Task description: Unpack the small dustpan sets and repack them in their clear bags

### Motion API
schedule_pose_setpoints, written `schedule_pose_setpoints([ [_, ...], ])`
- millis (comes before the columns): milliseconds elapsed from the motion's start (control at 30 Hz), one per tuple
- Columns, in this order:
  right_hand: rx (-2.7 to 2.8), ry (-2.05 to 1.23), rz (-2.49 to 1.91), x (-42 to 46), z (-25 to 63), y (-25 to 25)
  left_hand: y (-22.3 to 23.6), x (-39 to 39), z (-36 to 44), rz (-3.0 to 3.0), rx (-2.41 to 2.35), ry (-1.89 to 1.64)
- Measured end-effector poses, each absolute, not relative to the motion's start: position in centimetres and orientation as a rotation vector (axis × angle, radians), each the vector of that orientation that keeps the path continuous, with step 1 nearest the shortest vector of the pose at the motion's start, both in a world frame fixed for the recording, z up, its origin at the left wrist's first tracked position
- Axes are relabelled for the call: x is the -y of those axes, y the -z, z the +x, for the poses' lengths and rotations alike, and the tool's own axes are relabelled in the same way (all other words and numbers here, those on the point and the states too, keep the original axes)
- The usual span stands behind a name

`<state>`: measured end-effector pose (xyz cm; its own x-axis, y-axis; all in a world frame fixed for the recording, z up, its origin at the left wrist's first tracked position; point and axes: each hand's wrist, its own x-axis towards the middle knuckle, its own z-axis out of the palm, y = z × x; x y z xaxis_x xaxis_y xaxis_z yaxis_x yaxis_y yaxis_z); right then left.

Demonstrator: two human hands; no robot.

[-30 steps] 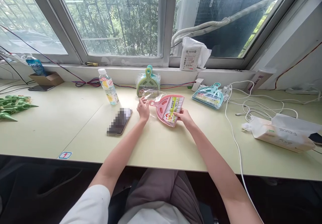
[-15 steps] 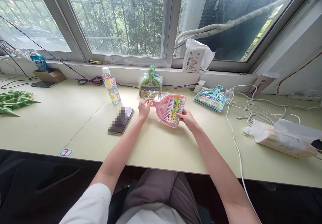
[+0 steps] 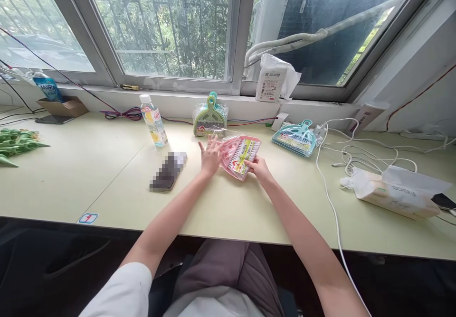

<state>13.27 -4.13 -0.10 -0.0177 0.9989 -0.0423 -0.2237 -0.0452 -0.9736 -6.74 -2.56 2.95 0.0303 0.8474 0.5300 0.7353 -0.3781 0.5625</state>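
Long pale-green desk point(image 3: 81, 179) runs under a window with 3 panes, grey-white metal frames point(image 3: 237, 32), white sill point(image 3: 178, 99) between desk and glass. Outside: dense green trees behind metal bars point(image 3: 156, 23). Right pane shows an outdoor AC unit point(image 3: 320, 27), wrapped pipe point(image 3: 285, 41) running across it. White wall point(image 3: 409, 56) at right, red wire point(image 3: 420, 89) along it. Daylight coming through the glass

Left hand point(image 3: 210, 156) raised, fingers point(image 3: 213, 140) splayed apart; right hand point(image 3: 258, 169) low, fingers curled inward; hands near each other.
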Motion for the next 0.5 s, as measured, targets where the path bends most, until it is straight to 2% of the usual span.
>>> schedule_pose_setpoints([
  [100,0.884,-1.283,-1.132,4.3,12.7,0.2,-2.5,3.7,-4.9,2.301,-1.489,-1.136],
  [200,0.783,-1.262,-1.145,4.5,12.4,0.0,-2.2,4.4,-3.7,2.203,-1.498,-1.216],
  [367,0.717,-1.286,-1.053,4.6,13.0,-0.3,-2.0,3.5,-4.4,1.556,-1.769,-1.683],
  [433,0.715,-1.297,-1.026,4.6,13.2,-0.4,-1.9,2.7,-5.1,1.292,-1.722,-1.725],
  [500,0.700,-1.308,-1.019,4.6,13.1,-0.4,-1.7,2.0,-5.6,1.167,-1.603,-1.612],
])
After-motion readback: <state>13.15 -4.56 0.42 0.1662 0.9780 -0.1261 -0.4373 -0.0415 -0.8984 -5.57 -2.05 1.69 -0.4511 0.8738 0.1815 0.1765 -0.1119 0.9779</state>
